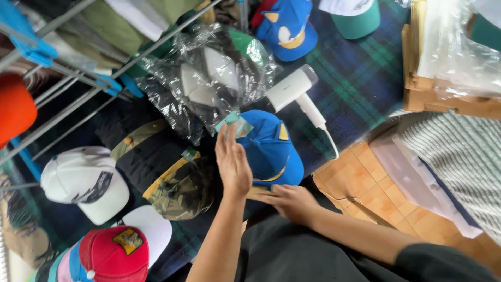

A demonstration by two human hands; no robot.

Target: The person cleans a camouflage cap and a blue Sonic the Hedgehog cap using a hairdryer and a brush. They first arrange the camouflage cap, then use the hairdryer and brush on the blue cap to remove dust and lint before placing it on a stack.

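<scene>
A blue cap (pixel 271 149) with yellow trim lies on the dark plaid blanket (pixel 355 83) in front of me. My left hand (pixel 232 163) stands flat against the cap's left side, fingers straight and together, its fingertips beside a small teal tag (pixel 236 124). My right hand (pixel 290 202) lies at the cap's near edge, fingers curled over the brim and a tan strip (pixel 259 194) under it. A crinkled clear plastic bag (pixel 209 78) with a dark cap inside lies just beyond the tag.
A white handheld steamer (pixel 295 91) lies right of the bag. Several more caps surround me: camouflage (pixel 182 190), white (pixel 86 180), red (pixel 115 253), another blue (pixel 287 26), green and white (pixel 355 18). A metal drying rack (pixel 78 78) stands left, cardboard (pixel 443 99) right.
</scene>
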